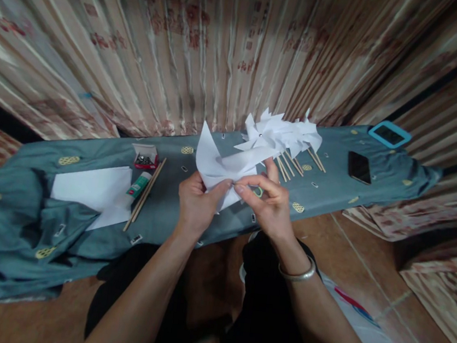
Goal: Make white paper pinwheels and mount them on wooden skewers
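Over the desk (325, 191), my left fingers (220, 190) are closed on the paper (217, 162), thumb near its middle, the rest mostly hidden behind. My right fingers (260, 183) meet in a narrow pinch at that same middle, on a small dark bit, probably a pin (233, 183), too small to be sure; another finger stands up by the paper's right tip. I judge this piece partly done: its corners curve inward, but I see no stick on it. Beyond the paper and to its right, several finished-looking pinwheels (270, 129) overlap, their stems (287, 164) pointing back towards me. Left of the paper are two loose sticks (145, 195), the glue (139, 184) and a box (152, 162) of metal bits; farther left lie white sheets (90, 183), apparently unfolded, partly under bunched cloth (29, 215). By my reckoning much is done, with this piece and those sheets left. Well right of the paper sits a phone (360, 167), then a blue-rimmed device (389, 135); behind it hangs a curtain (225, 55).
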